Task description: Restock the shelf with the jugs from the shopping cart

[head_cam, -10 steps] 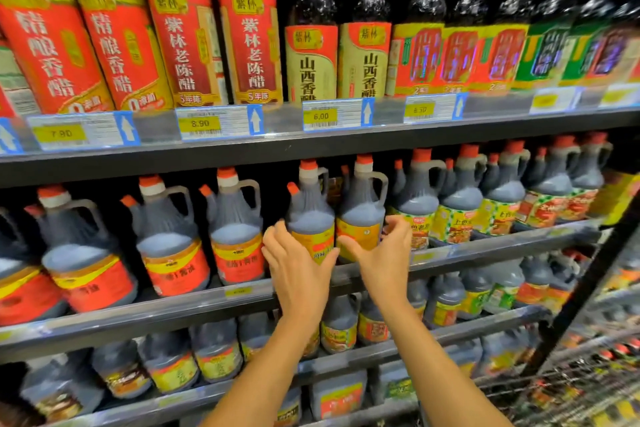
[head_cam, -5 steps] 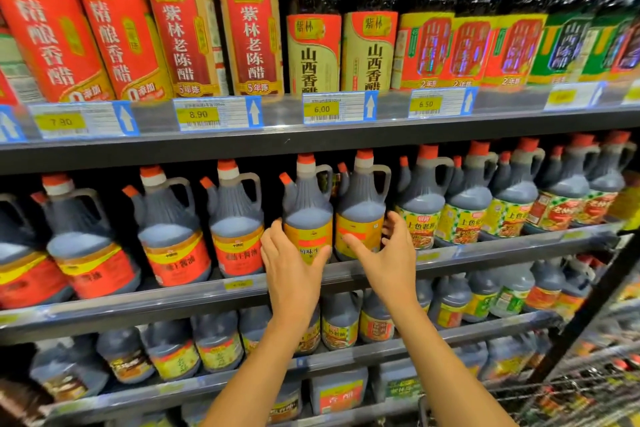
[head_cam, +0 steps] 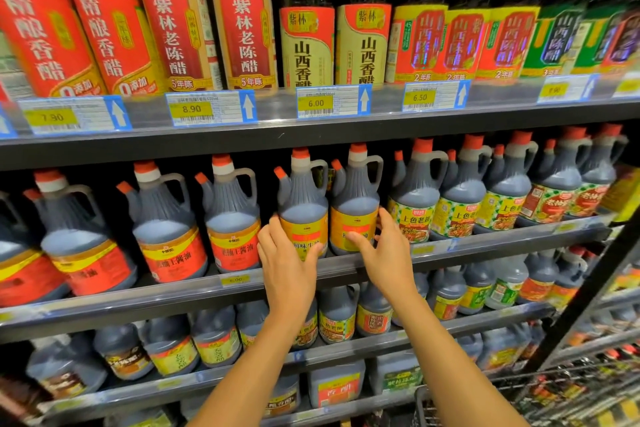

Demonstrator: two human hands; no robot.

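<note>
Two dark jugs with yellow labels and orange caps stand side by side on the middle shelf (head_cam: 173, 291). My left hand (head_cam: 287, 263) cups the lower front of the left jug (head_cam: 302, 204), thumb on its label. My right hand (head_cam: 386, 253) grips the right jug (head_cam: 355, 201), thumb on the label and fingers around its right side. Both jugs are upright and rest on the shelf. The wire shopping cart (head_cam: 561, 388) shows at the bottom right; what it holds is blurred.
Red-labelled jugs (head_cam: 166, 232) crowd the left of the same shelf and green-labelled ones (head_cam: 415, 204) the right. Tall vinegar bottles (head_cam: 242, 24) fill the shelf above, over price tags (head_cam: 207, 107). Smaller jugs (head_cam: 337, 315) line the lower shelves. A black upright (head_cam: 588, 291) stands at the right.
Both hands stay on the two yellow-labelled jugs and have slid a little higher onto their labels. The jugs stand slightly further in and straighter. My view has shifted slightly.
</note>
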